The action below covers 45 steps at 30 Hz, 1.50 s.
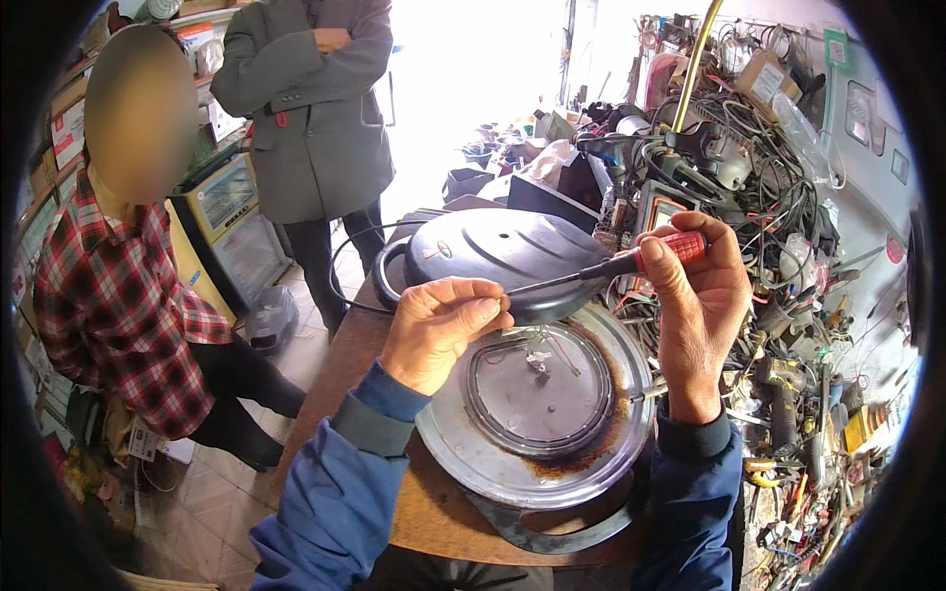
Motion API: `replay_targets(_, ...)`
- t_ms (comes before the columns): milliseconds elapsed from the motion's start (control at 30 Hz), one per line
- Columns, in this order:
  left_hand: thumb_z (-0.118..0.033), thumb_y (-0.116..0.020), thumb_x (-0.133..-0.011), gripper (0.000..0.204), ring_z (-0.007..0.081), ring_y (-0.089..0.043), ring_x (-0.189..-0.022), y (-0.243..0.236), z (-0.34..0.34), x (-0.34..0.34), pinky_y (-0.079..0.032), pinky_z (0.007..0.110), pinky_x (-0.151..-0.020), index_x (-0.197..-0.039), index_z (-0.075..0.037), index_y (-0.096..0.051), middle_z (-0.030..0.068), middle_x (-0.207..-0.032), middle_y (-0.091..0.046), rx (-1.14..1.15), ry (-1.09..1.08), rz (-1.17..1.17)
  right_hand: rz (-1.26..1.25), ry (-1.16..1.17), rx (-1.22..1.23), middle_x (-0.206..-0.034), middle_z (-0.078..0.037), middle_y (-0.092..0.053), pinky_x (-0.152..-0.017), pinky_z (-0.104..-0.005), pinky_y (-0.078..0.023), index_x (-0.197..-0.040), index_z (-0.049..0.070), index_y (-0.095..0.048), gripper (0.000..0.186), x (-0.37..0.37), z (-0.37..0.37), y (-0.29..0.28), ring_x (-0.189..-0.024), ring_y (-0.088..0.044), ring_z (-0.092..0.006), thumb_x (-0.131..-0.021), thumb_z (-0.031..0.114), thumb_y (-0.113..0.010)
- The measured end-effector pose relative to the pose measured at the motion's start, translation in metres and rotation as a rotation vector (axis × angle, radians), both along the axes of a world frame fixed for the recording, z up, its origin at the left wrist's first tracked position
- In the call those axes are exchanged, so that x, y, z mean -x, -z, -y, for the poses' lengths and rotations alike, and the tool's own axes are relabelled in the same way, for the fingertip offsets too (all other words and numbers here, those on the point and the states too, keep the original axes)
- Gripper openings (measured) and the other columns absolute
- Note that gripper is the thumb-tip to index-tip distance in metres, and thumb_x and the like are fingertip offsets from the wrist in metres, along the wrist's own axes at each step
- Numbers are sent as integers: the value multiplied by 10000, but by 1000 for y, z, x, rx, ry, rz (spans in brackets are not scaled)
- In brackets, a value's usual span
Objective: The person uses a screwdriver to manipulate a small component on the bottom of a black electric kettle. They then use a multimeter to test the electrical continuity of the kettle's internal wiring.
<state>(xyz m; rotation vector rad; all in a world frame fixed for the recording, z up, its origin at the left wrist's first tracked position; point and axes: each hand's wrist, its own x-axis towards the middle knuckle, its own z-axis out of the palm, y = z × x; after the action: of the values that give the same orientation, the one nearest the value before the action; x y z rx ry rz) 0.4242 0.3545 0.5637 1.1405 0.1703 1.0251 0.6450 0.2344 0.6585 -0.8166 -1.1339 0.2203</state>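
My right hand grips a screwdriver by its red and black handle, held in the air. The dark shaft points left, and its tip meets the pinched fingers of my left hand. Whether a small part sits between those fingertips is too small to tell. Below both hands lies a round metal pan, underside up, with a ring-shaped element, loose wires and rust along its edge. A black plastic cover with a loop handle rests behind it, partly over the pan's far rim.
The brown wooden table carries these parts. Piled cables and scattered tools crowd the right side. At left stand a person in a checked shirt and another with folded arms. A black cord curves off the cover's left.
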Motion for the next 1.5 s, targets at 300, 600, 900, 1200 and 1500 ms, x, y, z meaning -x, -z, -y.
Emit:
replay_targets(300, -47, -718, -1016, 196, 245, -748, -1037, 1, -2, -1, -629, 406, -988, -1203, 11, -740, 140, -1116, -761, 16, -20, -19, 7, -30, -31, -1041, -78, -738, -864, -254, -557, -1259, -13, -597, 389, 4, 1, 0, -929, -689, -111, -944, 28, -822)
replay_targets(600, -53, -724, -1014, 198, 255, -756, -1020, 2, -1, -1, -631, 408, -983, -1200, 13, -736, 144, -1108, -759, 54, -5, -23, 22, -40, -10, -1046, -80, -731, -885, -266, -559, -1246, -8, -594, 374, 2, -1, 1, -945, -691, -121, -946, 18, -816)
replay_targets(900, -63, -724, -1015, 203, 263, -764, -1005, 2, -2, -2, -639, 405, -963, -1202, 15, -727, 150, -1113, -758, 76, 1, -11, 35, -77, -25, -1062, -92, -723, -906, -282, -559, -1242, -9, -593, 364, 0, -2, 1, -958, -688, -130, -951, 20, -809)
replay_targets(1200, -68, -719, -1020, 180, 235, -753, -1010, 2, -2, -3, -636, 398, -974, -1182, 9, -733, 129, -1094, -756, 116, -5, 23, 119, -197, 4, -1123, -127, -695, -946, -348, -586, -1264, -24, -581, 357, 0, 4, 2, -1032, -728, -212, -966, 0, -776)
replay_targets(1500, -47, -720, -1011, 164, 241, -739, -1010, 2, -2, -3, -621, 426, -997, -1162, 13, -736, 118, -1088, -748, 111, 0, 33, 93, -141, 28, -1082, -83, -700, -908, -298, -576, -1229, -2, -612, 335, 1, 1, 2, -986, -691, -148, -962, 55, -806)
